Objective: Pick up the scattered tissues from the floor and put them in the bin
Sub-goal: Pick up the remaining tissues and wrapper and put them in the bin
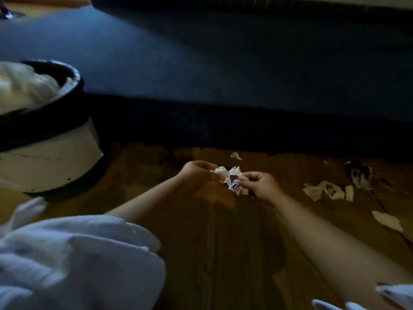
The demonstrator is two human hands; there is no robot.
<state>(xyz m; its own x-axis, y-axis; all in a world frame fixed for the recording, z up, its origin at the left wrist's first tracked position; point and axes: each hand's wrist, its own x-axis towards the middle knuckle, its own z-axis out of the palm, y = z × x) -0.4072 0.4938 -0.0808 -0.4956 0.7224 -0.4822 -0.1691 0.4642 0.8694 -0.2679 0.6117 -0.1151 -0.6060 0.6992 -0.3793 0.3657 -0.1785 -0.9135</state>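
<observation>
**Asker:** How many of each thing is in front of you?

**Me:** One bin (51,153), standing on the wooden floor (223,242) to my left, close against the dark blue sofa (223,74). One wad of tissues (231,179) in my grasp. Loose on the floor to my right I count five more: a small scrap (235,155) just beyond the wad by the sofa's edge, a torn cluster (324,191), a strip (349,193) just beside it, a dark-smudged piece (361,175) behind those, and a flat piece (387,220) nearest me. They are blurred, so any one may be more than one sheet.

**Asker:** And your grip?

**Me:** Both hands have the wad. My left hand (199,173) curls its fingers round the left end; my right hand (261,184) pinches the right side between thumb and fingertips. The wad sits between them, low over the floor, well apart from the bin.

**Asker:** How does it look?

**Me:** White, crumpled into bumpy folds, with a purple patch low in the middle.

**Asker:** Any writing?

**Me:** The purple patch is too blurred to read. The bin has a white side with dark bands at rim and base, and a white bag (22,86) bulging inside.
</observation>
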